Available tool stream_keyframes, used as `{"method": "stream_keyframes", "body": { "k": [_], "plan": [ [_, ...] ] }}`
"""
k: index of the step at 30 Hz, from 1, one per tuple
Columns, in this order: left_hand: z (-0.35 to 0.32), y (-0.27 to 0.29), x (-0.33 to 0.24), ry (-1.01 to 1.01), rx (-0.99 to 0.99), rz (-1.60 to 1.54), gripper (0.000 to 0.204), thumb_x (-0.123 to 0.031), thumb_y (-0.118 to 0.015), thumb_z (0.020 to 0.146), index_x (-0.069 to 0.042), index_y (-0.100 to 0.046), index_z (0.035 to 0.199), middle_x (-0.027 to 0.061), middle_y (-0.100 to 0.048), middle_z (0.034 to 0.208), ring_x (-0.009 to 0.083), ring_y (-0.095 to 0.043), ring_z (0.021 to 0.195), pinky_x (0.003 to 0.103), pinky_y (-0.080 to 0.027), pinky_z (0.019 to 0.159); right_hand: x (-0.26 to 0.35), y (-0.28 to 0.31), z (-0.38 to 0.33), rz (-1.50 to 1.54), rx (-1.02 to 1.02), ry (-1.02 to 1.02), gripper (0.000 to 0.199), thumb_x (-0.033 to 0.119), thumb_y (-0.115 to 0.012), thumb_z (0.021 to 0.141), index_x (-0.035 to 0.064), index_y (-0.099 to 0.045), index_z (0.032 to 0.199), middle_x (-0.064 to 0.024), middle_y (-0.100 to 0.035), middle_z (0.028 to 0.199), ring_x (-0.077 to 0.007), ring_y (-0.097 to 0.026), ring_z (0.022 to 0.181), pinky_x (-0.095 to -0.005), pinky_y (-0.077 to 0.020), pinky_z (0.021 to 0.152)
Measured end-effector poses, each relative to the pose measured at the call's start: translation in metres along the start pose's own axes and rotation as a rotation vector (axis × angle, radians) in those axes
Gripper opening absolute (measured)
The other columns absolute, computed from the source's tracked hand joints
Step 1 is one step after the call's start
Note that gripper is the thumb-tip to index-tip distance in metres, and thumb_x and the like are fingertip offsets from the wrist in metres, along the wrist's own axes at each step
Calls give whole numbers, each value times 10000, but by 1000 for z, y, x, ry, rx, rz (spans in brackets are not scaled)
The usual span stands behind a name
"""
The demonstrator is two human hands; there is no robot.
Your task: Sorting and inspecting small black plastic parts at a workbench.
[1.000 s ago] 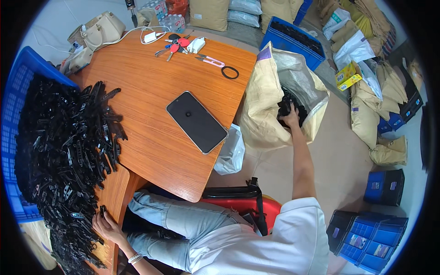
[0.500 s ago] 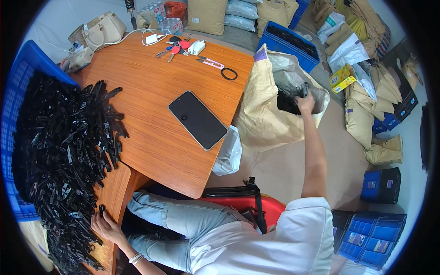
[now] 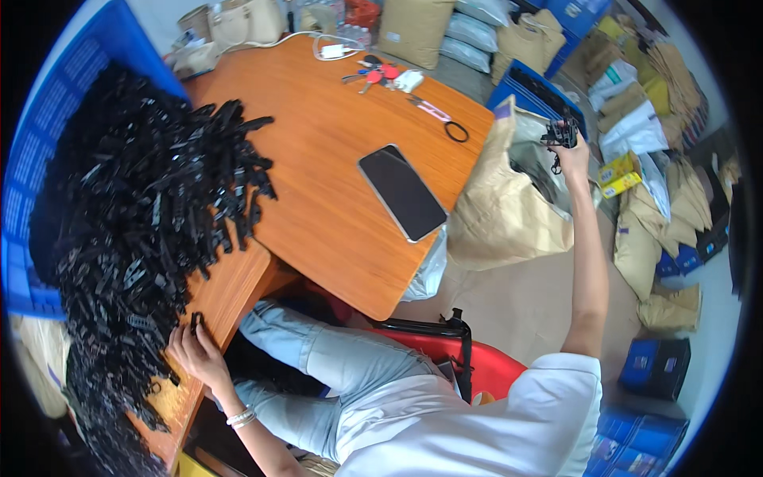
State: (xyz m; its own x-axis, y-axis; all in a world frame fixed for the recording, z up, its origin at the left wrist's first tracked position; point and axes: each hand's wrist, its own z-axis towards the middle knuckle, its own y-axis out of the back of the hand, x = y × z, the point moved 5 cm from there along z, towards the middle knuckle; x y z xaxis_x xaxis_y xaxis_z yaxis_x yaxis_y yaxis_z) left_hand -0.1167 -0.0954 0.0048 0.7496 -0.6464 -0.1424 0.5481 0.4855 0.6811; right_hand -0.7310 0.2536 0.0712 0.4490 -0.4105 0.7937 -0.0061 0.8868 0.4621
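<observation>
Wooden table (image 3: 334, 159), orange-brown — spreads between the two hands, its near corner just beside the left one.

Heap of black plastic parts (image 3: 135, 230) — covers the table's left end and runs down to the left hand; a blue crate (image 3: 32, 270) edges its far side.

Tan paper sack (image 3: 501, 207), open-mouthed — stands on the floor directly below the right hand, against the table's right edge.

Dark phone (image 3: 402, 191) — lies flat and face up on the table, to the left of the right hand and well apart from it.

Right hand (image 3: 574, 151) — raised above the sack's mouth, fingers closed around a small bundle of black parts (image 3: 561, 133).

Left hand (image 3: 195, 354) — rests at the lower fringe of the heap, fingertips touching one black piece (image 3: 195, 321) at the table's edge (whether it is pinched or merely touched cannot be told).

Keys (image 3: 373, 76) and a black ring (image 3: 456, 132) — at the table's far end, away from both hands.
</observation>
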Motion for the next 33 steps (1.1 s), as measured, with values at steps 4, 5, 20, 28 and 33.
{"method": "stream_keyframes", "body": {
  "k": [4, 5, 20, 28, 33],
  "plan": [
    [1, 1, -3, 48, 3, 22, 176, -93, -609, 808, 41, -588, 922, 154, -579, 953, 308, -521, 948, 394, -403, 846, 110, -107, -49, 242, 389, 198, 373, -51, -652, 678, 29, -556, 1030, -27, -610, 913, -97, -582, 799, -238, -470, 724],
    [4, 2, -5, 53, -3, 10, 173, -87, -608, 807, 44, -584, 918, 161, -576, 947, 311, -523, 938, 397, -407, 839, 126, -136, -62, 282, 500, 236, 371, -48, -657, 675, 26, -554, 1024, -30, -608, 919, -102, -582, 814, -240, -466, 745],
    [3, 6, -5, 122, 13, -39, 175, -45, -627, 771, 29, -572, 919, 150, -568, 944, 322, -517, 956, 405, -417, 832, 218, -327, -154, -408, 861, 403, 670, 175, -755, 633, 110, -450, 1225, -181, -510, 1147, -355, -474, 1085, -432, -409, 871],
    [2, 5, -2, 119, -4, -56, 177, -43, -626, 771, 32, -571, 922, 155, -566, 951, 319, -517, 955, 398, -418, 824, 229, -311, -135, -228, 598, 665, 489, 139, -773, 608, 50, -550, 1034, -163, -545, 993, -320, -524, 945, -395, -425, 783],
    [4, 8, -6, 124, -11, -58, 176, -37, -629, 763, 31, -570, 914, 156, -563, 942, 321, -518, 942, 395, -419, 823, 234, -299, -142, -23, 520, 731, 155, 141, -710, 691, 21, -663, 776, -117, -561, 705, -274, -543, 655, -365, -415, 598]
  ]
}}
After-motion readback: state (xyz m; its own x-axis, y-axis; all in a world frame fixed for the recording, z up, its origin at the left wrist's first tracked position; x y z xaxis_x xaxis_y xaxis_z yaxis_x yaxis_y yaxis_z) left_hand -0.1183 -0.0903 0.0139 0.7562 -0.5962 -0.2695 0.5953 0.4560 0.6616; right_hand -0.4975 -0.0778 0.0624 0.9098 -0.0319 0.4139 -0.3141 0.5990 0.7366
